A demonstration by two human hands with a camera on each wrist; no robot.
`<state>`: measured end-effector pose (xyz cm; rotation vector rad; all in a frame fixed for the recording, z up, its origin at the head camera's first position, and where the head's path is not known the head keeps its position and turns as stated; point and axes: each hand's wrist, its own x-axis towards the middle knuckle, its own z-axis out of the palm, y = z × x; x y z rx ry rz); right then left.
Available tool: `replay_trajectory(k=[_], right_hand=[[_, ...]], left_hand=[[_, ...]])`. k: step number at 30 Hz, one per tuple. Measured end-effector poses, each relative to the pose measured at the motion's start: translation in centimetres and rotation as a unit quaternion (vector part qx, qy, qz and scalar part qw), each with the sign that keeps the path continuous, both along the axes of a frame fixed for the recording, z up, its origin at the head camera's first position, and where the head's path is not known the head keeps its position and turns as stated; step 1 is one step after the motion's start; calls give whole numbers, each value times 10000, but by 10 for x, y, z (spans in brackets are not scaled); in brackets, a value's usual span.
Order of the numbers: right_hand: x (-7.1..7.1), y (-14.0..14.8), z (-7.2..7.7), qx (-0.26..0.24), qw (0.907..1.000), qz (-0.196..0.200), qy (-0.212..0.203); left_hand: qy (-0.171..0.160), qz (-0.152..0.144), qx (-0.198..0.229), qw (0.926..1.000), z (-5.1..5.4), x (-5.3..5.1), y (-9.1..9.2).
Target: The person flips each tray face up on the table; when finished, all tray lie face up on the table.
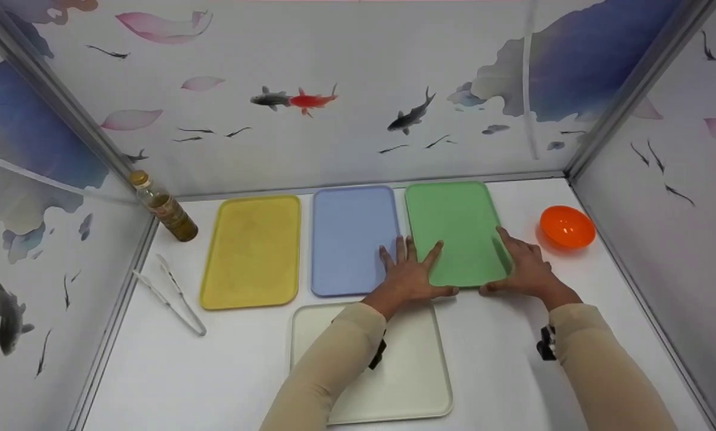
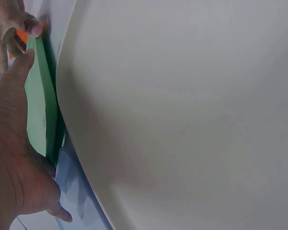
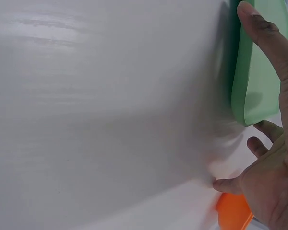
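Observation:
A green tray (image 1: 454, 233) lies at the right end of the back row, beside a blue tray (image 1: 352, 239). My left hand (image 1: 410, 276) reaches over the green tray's near left corner, fingers spread, thumb along the near edge. Its outer fingers extend over the blue tray. At the near right corner is my right hand (image 1: 525, 272), its thumb at the front rim (image 3: 242, 62) and its fingers extended by the right side. Neither hand has its fingers curled around anything. Under my left forearm lies a cream tray (image 1: 394, 383), partly hidden by the sleeve.
A yellow tray (image 1: 250, 251) lies left of the blue one. Metal tongs (image 1: 181, 308) and a bottle of brownish liquid (image 1: 169, 211) are at the far left. An orange bowl (image 1: 567, 227) sits right of my right hand. Printed walls (image 1: 358, 54) enclose the white table (image 1: 214, 383).

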<state>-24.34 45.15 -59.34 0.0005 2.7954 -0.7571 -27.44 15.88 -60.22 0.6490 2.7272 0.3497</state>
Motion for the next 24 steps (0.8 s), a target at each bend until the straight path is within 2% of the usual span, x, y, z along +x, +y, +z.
replay_trajectory(k=[12, 17, 21, 24], right_hand=[[0, -5, -9, 41, 10000, 4, -3], [1, -3, -13, 47, 10000, 31, -5], [2, -3, -14, 60, 10000, 18, -52], [3, -3, -12, 165, 9999, -16, -22]], left_hand=[[163, 73, -57, 9998, -3, 3, -5], [89, 88, 41, 9999, -3, 4, -7], [57, 83, 236, 9997, -3, 2, -11], [183, 89, 379, 9991, 0, -3, -16]])
